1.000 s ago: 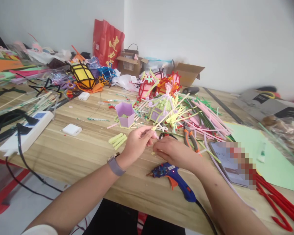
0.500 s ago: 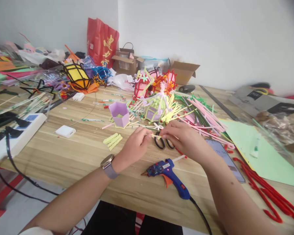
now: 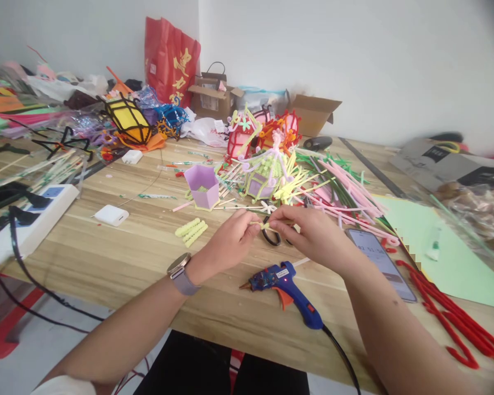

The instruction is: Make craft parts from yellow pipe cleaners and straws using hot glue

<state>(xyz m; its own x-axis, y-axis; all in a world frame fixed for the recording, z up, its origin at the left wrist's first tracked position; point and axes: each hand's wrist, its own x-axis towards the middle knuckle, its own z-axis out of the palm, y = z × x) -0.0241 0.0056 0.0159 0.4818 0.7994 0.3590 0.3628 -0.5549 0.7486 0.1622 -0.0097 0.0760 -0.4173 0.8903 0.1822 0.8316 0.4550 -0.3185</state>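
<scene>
Between my two hands a short pale yellow pipe cleaner (image 3: pixel 264 224) is pinched, one end in each. My left hand (image 3: pixel 233 237), with a watch on its wrist, has thumb and forefinger closed on it. My right hand (image 3: pixel 307 233) grips the other end with bent fingers. Black-handled scissors (image 3: pixel 271 237) lie just behind and below the fingertips, partly covered. Left of my left hand rest several twisted yellow pipe-cleaner pieces (image 3: pixel 191 232). A blue hot glue gun (image 3: pixel 286 285) lies in front of my hands, its nozzle toward the left.
A purple hexagonal paper cup (image 3: pixel 203 189) stands behind my hands, beside a small pipe-cleaner lantern (image 3: pixel 263 178). Pink pipe cleaners (image 3: pixel 349 186), a phone (image 3: pixel 381 263) and red pipe cleaners (image 3: pixel 448 312) lie right. A white power strip (image 3: pixel 37 216) sits left.
The view has shifted slightly. My hands stay close together on the yellow pipe cleaner, and the right fingers have turned a little around it.
</scene>
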